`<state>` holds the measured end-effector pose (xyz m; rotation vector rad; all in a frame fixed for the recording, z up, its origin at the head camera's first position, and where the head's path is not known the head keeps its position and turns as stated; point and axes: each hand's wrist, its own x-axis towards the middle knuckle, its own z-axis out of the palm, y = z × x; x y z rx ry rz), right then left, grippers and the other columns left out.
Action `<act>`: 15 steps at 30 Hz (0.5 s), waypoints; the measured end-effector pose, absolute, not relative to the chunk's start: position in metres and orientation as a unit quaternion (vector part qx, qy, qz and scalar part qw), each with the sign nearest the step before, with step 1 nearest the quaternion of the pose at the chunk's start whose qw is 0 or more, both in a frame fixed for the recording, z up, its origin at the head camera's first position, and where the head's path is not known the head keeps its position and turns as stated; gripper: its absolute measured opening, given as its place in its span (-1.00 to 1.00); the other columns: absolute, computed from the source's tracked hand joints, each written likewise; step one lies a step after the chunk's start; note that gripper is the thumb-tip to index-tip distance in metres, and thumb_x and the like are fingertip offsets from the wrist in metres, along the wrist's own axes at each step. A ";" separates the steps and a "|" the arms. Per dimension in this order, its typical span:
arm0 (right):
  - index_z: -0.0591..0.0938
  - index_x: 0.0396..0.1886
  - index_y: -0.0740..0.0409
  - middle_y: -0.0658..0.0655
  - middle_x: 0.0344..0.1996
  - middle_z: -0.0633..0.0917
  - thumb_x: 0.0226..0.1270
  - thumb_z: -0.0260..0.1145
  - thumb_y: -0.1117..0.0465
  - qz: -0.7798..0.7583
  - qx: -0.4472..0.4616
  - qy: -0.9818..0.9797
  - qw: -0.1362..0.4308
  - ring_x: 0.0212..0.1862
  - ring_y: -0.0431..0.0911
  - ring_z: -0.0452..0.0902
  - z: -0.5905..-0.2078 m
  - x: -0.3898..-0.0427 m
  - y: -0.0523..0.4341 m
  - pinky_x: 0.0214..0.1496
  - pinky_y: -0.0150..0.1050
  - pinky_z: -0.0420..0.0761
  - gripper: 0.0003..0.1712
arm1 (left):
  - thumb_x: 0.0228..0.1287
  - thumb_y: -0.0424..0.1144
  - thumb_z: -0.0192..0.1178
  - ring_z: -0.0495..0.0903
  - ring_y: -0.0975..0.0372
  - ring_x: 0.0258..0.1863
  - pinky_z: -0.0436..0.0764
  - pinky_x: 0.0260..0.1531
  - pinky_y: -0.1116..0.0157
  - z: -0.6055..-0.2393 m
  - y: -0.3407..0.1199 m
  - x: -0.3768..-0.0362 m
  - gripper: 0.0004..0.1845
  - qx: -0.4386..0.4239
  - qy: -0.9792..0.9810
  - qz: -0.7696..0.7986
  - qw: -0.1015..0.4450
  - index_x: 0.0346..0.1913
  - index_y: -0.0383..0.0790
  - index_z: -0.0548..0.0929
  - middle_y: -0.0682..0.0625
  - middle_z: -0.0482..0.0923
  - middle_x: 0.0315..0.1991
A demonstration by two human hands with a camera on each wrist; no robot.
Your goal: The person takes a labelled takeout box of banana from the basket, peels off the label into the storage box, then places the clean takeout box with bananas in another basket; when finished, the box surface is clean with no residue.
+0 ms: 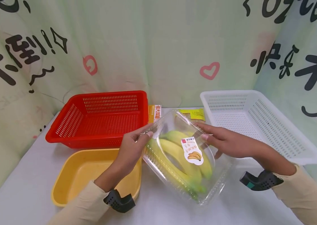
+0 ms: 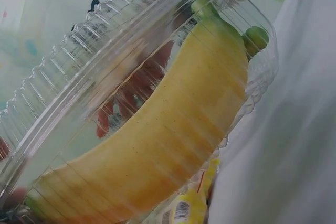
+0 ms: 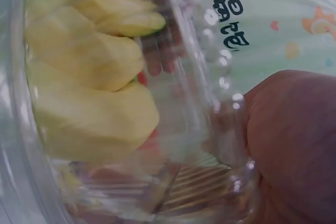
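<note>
Bananas (image 1: 179,153) lie in a clear box (image 1: 217,175) that you hold tilted over the middle of the desk (image 1: 29,187), its near corner low by the desk and its far end raised. A white label (image 1: 192,152) with a banana drawing sits on the lid. Your left hand (image 1: 131,150) grips the box's far left edge, fingers curled over the rim with the thumb on the lid. Your right hand (image 1: 226,142) lies on the right part of the lid, fingers stretched toward the label and fairly straight; whether the thumb hooks under the box you cannot tell from the head view. In the left wrist view one banana (image 2: 157,140) fills the frame behind the ribbed clear wall (image 2: 79,66), its green tip (image 2: 257,38) at the far end. In the right wrist view the fruit ends (image 3: 89,61) press close to the plastic, and part of your hand (image 3: 294,145) shows at the right.

Just left of the box, near you, sits a yellow tub (image 1: 71,178); your left forearm crosses above its right part. Beyond it stands a red basket (image 1: 99,120), and a white basket (image 1: 259,125) stands to the right of the box. Two packets (image 1: 155,113) (image 1: 193,114) lie behind the box, between the baskets. A printed curtain (image 1: 158,47) hangs behind everything.
</note>
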<state>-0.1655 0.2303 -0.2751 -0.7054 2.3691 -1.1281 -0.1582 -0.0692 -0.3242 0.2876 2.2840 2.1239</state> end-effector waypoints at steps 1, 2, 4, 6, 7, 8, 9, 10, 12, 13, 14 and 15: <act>0.03 0.57 0.02 0.35 0.30 0.35 0.58 -0.01 0.13 -0.408 -0.253 0.850 0.216 0.10 0.22 0.48 -0.277 -0.164 0.229 -0.35 -0.10 0.71 -0.34 | 0.41 -0.20 0.10 0.51 0.05 0.17 0.60 -0.03 0.17 -0.326 -0.070 -0.155 -0.58 0.091 0.729 0.679 0.003 0.28 -0.15 0.55 -0.08 0.46 0.27; 0.03 0.57 0.02 0.35 0.30 0.35 0.58 -0.01 0.14 -0.407 -0.252 0.850 0.219 0.10 0.22 0.48 -0.278 -0.163 0.229 -0.35 -0.11 0.71 -0.33 | 0.41 -0.20 0.10 0.45 0.06 0.23 0.57 0.01 0.17 -0.328 -0.071 -0.153 -0.59 0.090 0.730 0.678 0.000 0.28 -0.17 0.55 -0.09 0.45 0.28; 0.03 0.57 0.04 0.36 0.30 0.35 0.58 0.00 0.14 -0.403 -0.248 0.852 0.224 0.11 0.20 0.49 -0.281 -0.161 0.228 -0.35 -0.12 0.71 -0.33 | 0.40 -0.21 0.11 0.41 0.07 0.27 0.54 0.06 0.17 -0.333 -0.072 -0.148 -0.59 0.085 0.731 0.677 -0.005 0.27 -0.18 0.56 -0.09 0.46 0.27; 0.02 0.57 0.06 0.36 0.31 0.35 0.58 0.00 0.15 -0.400 -0.247 0.852 0.230 0.11 0.18 0.50 -0.285 -0.160 0.228 -0.34 -0.13 0.71 -0.32 | 0.40 -0.22 0.11 0.37 0.07 0.30 0.52 0.09 0.17 -0.338 -0.072 -0.142 -0.59 0.082 0.729 0.679 -0.008 0.27 -0.19 0.55 -0.08 0.45 0.28; 0.02 0.57 0.06 0.36 0.33 0.33 0.57 0.00 0.15 -0.398 -0.249 0.852 0.233 0.12 0.18 0.49 -0.287 -0.160 0.228 -0.33 -0.13 0.71 -0.32 | 0.40 -0.23 0.11 0.34 0.07 0.32 0.51 0.10 0.17 -0.341 -0.072 -0.139 -0.58 0.080 0.729 0.680 -0.007 0.27 -0.19 0.55 -0.08 0.44 0.29; 0.02 0.57 0.07 0.37 0.35 0.31 0.58 0.00 0.15 -0.396 -0.251 0.851 0.236 0.13 0.17 0.49 -0.289 -0.159 0.229 -0.32 -0.14 0.70 -0.32 | 0.40 -0.23 0.11 0.33 0.07 0.33 0.50 0.10 0.17 -0.343 -0.072 -0.135 -0.58 0.078 0.731 0.678 -0.006 0.28 -0.19 0.54 -0.08 0.43 0.30; 0.02 0.57 0.07 0.37 0.37 0.28 0.58 0.00 0.14 -0.394 -0.254 0.851 0.239 0.14 0.17 0.49 -0.292 -0.158 0.229 -0.32 -0.14 0.70 -0.32 | 0.40 -0.24 0.11 0.32 0.06 0.34 0.48 0.12 0.17 -0.345 -0.072 -0.131 -0.58 0.076 0.730 0.679 -0.005 0.28 -0.20 0.54 -0.08 0.43 0.30; 0.02 0.57 0.07 0.37 0.39 0.25 0.58 0.00 0.13 -0.394 -0.257 0.849 0.242 0.15 0.18 0.49 -0.294 -0.158 0.229 -0.31 -0.14 0.70 -0.33 | 0.40 -0.25 0.11 0.30 0.06 0.35 0.47 0.14 0.16 -0.347 -0.072 -0.128 -0.58 0.075 0.731 0.679 -0.005 0.28 -0.20 0.54 -0.08 0.43 0.30; 0.03 0.57 0.05 0.36 0.42 0.20 0.58 -0.01 0.10 -0.392 -0.261 0.847 0.245 0.17 0.18 0.48 -0.299 -0.156 0.230 -0.31 -0.16 0.70 -0.33 | 0.40 -0.25 0.11 0.27 0.06 0.37 0.42 0.18 0.16 -0.351 -0.072 -0.121 -0.57 0.078 0.732 0.677 -0.005 0.29 -0.22 0.53 -0.09 0.43 0.30; 0.04 0.57 0.04 0.36 0.43 0.19 0.59 -0.01 0.09 -0.393 -0.263 0.847 0.244 0.17 0.19 0.48 -0.301 -0.155 0.231 -0.31 -0.16 0.70 -0.34 | 0.40 -0.25 0.12 0.26 0.06 0.37 0.40 0.20 0.16 -0.352 -0.072 -0.118 -0.57 0.079 0.733 0.676 -0.005 0.29 -0.22 0.53 -0.08 0.43 0.30; 0.04 0.57 0.02 0.36 0.43 0.19 0.59 -0.02 0.09 -0.393 -0.262 0.847 0.244 0.17 0.20 0.48 -0.303 -0.153 0.231 -0.30 -0.16 0.70 -0.34 | 0.40 -0.24 0.13 0.26 0.07 0.38 0.39 0.21 0.17 -0.353 -0.072 -0.115 -0.57 0.080 0.732 0.677 -0.005 0.28 -0.22 0.53 -0.07 0.44 0.29; 0.06 0.57 0.01 0.36 0.43 0.19 0.59 -0.02 0.09 -0.392 -0.260 0.848 0.243 0.17 0.20 0.48 -0.305 -0.152 0.232 -0.31 -0.17 0.70 -0.35 | 0.39 -0.25 0.14 0.25 0.08 0.38 0.38 0.23 0.18 -0.355 -0.071 -0.114 -0.57 0.081 0.729 0.680 -0.003 0.28 -0.23 0.53 -0.07 0.45 0.29</act>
